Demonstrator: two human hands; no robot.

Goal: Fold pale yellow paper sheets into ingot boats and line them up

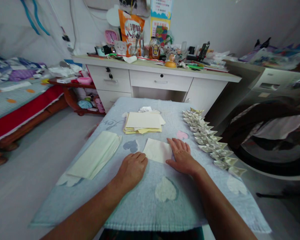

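A small cream sheet of paper (157, 150) lies flat on the cloth-covered table, between my two hands. At its left edge my left hand (133, 168) is closed, the curled fingers gripping or pressing the paper's corner. My right hand (182, 156) rests on the sheet's right edge with its fingers spread. Beyond the sheet sits a stack of cream and yellow paper (143, 120). To the left is a pile of long pale green paper sheets (96, 155). Rows of folded paper boats (207, 133) stand along the table's right side.
The table wears a blue cloth (137, 206) with heart patterns. Behind it stands a white desk (160, 80) crowded with jars and an orange bag (131, 31). A washing machine (272, 86) is at the right, a bed (22, 100) at the left.
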